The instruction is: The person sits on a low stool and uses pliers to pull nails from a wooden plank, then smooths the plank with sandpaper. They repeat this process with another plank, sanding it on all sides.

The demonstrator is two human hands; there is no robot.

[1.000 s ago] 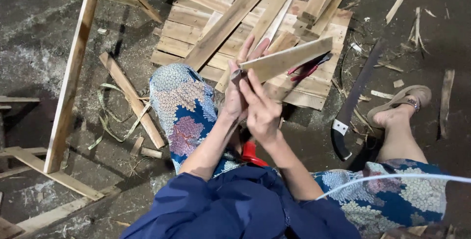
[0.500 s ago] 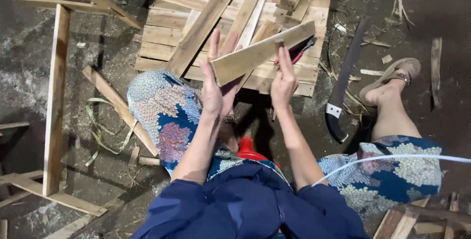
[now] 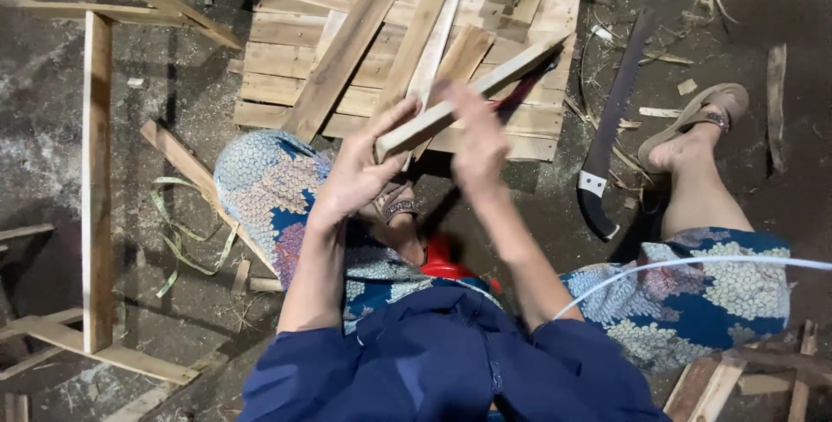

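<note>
A short pale wooden slat [image 3: 472, 93] slants up to the right in front of me, above my lap. My left hand [image 3: 360, 171] grips its lower left end with the fingers wrapped over it. My right hand [image 3: 475, 140] is blurred and lies flat against the slat's middle, fingers pointing up. Behind the slat a wooden pallet [image 3: 286, 54] lies on the ground with several loose boards [image 3: 347, 41] across it. My knees in patterned blue cloth sit on either side.
A hand saw [image 3: 611, 127] with a dark handle lies on the ground to the right, beside my sandalled foot [image 3: 693, 123]. A long plank frame [image 3: 97, 179] stands at the left, with green strapping [image 3: 178, 231] near it. Wood scraps litter the dark ground.
The slat has stayed in my left hand while my right hand slid along it and now lies flat on its middle. The view has shifted slightly, so the pallet sits higher.
</note>
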